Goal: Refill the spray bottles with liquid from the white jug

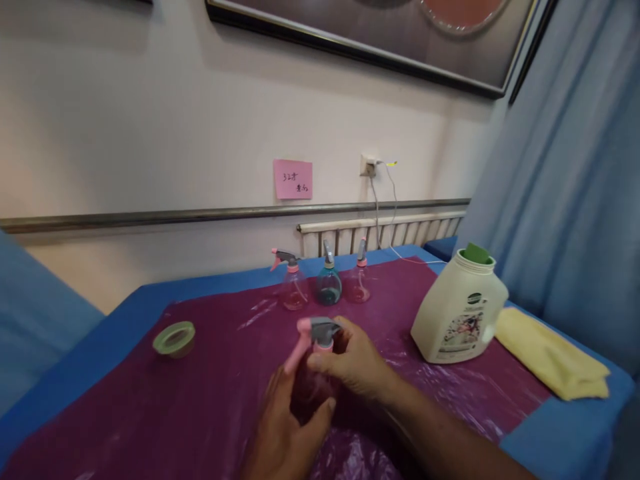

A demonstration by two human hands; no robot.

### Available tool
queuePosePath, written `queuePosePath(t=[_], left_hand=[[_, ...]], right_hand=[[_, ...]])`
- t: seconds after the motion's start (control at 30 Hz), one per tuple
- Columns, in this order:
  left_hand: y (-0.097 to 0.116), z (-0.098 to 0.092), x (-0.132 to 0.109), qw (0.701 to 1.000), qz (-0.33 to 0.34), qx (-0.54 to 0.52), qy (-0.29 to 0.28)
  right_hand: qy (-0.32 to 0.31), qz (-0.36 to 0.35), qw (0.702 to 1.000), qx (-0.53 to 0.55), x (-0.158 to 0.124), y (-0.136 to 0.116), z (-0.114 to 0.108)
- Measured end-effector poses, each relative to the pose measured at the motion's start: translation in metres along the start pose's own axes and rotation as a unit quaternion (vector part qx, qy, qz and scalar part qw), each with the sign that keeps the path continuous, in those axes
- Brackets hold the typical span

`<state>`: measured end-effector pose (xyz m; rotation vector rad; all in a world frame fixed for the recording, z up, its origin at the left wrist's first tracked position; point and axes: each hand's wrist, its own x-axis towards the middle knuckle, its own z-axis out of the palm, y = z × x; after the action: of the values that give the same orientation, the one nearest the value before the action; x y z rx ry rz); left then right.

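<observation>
A clear spray bottle with a pink and grey trigger head (317,333) stands between my hands near the front of the purple sheet. My right hand (357,363) is closed around the pink collar and neck under the head. Lower down, my left hand (290,420) wraps round the bottle's body, with the thumb in front. The pink trigger points toward the left, over my left fingers. Behind stand a spray bottle with a pink collar (295,291), a teal spray bottle (329,287) and another pink-collared one (359,283), each with some liquid inside.
At the right stands a large cream jug (460,310) with green in its mouth, beside a folded yellow cloth (550,350). A small green-rimmed tub (175,339) sits at left. Purple plastic sheeting (210,400) covers the blue table. Cables hang from a wall socket (369,166).
</observation>
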<state>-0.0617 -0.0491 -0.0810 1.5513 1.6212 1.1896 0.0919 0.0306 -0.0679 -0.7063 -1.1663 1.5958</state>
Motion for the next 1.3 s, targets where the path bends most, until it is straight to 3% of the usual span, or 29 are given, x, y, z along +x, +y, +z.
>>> queuePosePath(t=[0.2, 0.43, 0.63, 0.8, 1.03, 1.3], left_hand=[[0.007, 0.001, 0.001, 1.000, -0.011, -0.010, -0.002], [0.017, -0.004, 0.001, 0.996, -0.054, -0.061, -0.033], [0.012, 0.001, -0.005, 0.996, -0.045, -0.064, -0.041], [0.011, 0.002, -0.008, 0.998, -0.027, -0.044, -0.040], [0.016, 0.000, -0.011, 0.998, -0.038, -0.037, -0.030], [0.007, 0.005, -0.014, 1.000, -0.008, -0.024, -0.014]], right_hand=[[-0.005, 0.003, 1.000, -0.016, 0.002, 0.001, 0.005], [-0.143, -0.030, 0.989, 0.001, -0.012, -0.021, -0.005], [-0.107, -0.002, 0.994, 0.014, -0.013, -0.016, -0.011], [-0.041, -0.004, 0.999, -0.011, -0.009, -0.013, -0.011], [-0.110, -0.017, 0.993, -0.037, -0.020, -0.017, -0.017], [-0.051, -0.027, 0.996, -0.075, -0.013, -0.011, -0.020]])
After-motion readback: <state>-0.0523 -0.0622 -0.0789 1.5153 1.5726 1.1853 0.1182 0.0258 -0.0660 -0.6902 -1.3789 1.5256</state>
